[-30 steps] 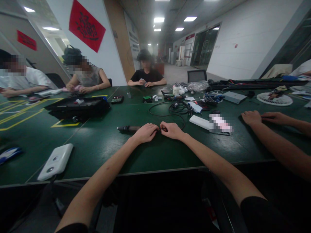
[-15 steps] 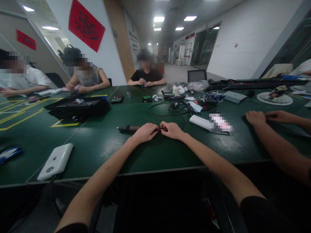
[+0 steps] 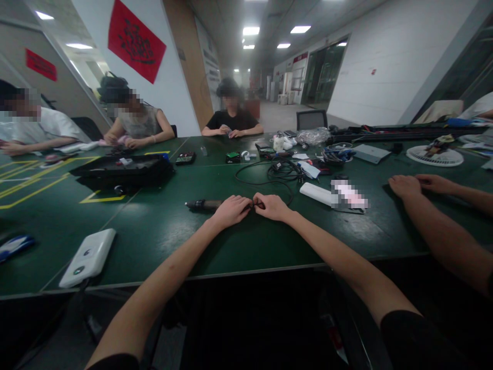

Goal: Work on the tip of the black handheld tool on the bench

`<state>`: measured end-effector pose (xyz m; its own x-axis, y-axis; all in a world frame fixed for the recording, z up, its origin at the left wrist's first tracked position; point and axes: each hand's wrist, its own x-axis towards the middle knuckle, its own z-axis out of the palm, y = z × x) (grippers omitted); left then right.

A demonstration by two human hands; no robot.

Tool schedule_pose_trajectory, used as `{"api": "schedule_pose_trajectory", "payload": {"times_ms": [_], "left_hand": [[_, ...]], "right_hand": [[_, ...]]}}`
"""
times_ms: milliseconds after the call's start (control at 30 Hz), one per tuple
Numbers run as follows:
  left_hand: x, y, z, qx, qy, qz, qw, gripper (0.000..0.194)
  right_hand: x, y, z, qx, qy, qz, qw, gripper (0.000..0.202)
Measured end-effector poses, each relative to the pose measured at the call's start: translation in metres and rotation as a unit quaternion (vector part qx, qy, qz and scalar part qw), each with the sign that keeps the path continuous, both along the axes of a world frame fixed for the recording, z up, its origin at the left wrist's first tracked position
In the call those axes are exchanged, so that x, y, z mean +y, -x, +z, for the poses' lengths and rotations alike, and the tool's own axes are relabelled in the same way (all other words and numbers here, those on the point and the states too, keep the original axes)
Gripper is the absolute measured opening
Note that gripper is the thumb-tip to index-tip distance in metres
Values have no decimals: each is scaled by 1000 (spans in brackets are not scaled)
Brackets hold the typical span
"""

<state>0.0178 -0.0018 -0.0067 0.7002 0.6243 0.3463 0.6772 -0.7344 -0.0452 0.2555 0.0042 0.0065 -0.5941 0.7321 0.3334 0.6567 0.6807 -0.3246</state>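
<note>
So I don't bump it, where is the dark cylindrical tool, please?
In the head view, the tool lies on the table left of centre, right end at the left hand.

From here I see the black tray [image 3: 125, 172]; left-front of it, white power bank [image 3: 88, 258]; far right of it, round white grille [image 3: 435, 156].

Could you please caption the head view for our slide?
Left hand on a dark cylindrical tool, right hand beside it, on a green table.

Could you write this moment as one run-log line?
left hand: over rear of dark tool | right hand: fingertips close to left's | black cable: coiled beyond hands
</note>
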Motion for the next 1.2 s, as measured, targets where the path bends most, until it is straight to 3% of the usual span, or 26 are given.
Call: {"api": "schedule_pose_trajectory", "payload": {"times_ms": [233,500,767,1000,1200], "left_hand": [[-3,1,2,-1,-6,-27,1000,21],[-2,0,1,6,-73,-95,993,24],[-3,-1,1,20,-99,-95,990,23],[-6,-4,3,38,-120,-56,990,21],[-7,-3,5,42,-98,-80,991,26]], "right_hand": [[2,0,-4,-1,-16,-6,1000,18],[3,0,-4,-10,-8,-6,1000,21],[2,-1,-3,-18,-14,1,1000,20],[1,0,-1,-19,-7,-4,1000,22],[1,0,-2,-19,-7,-6,1000,23]]}}
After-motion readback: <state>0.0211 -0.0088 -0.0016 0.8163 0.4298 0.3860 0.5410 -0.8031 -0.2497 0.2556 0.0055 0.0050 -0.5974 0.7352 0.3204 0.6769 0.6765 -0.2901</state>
